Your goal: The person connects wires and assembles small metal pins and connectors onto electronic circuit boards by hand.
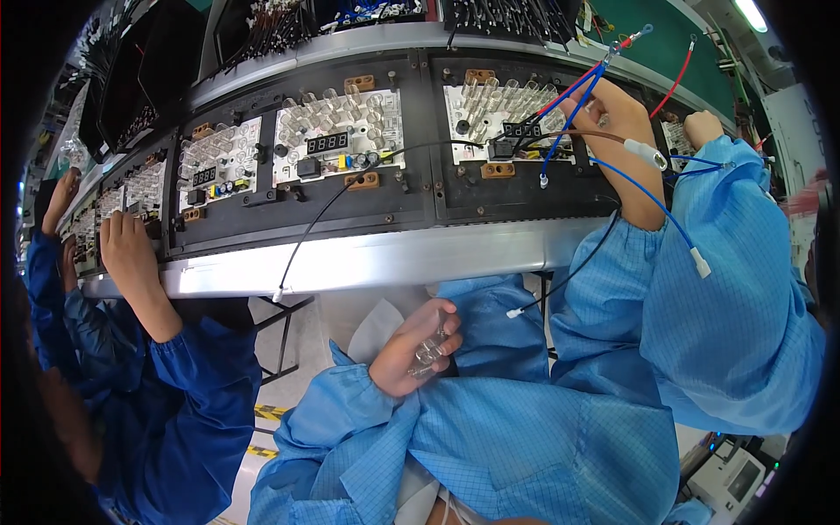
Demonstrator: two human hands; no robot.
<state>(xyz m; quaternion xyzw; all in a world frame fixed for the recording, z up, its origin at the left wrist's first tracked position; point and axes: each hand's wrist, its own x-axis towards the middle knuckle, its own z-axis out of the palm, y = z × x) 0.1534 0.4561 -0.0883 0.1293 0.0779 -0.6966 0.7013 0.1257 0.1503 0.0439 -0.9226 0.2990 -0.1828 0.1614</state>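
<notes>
My left hand (409, 347), palm up in front of my light blue coat, has its fingers curled around several small clear plastic tubes (427, 353). My right hand (617, 118) reaches over the right end of a white circuit board (470, 156), its fingers bent together behind a bunch of wires. What those fingers hold, if anything, is hidden. The board carries upright clear tubes (512, 94) along its far side and a dark digit display (522, 129). Blue wires (573, 122) and a brown wire with a clear-sleeved ring end (646, 154) cross in front of my right hand.
Left of it, similar boards (337, 144) sit in black fixtures (420, 188) behind a metal rail (367, 258). Co-workers' hands (127, 245) work at the left; another hand (703, 129) is at the right. Black wires (319, 214) hang over the rail. Cable bundles (271, 31) lie behind.
</notes>
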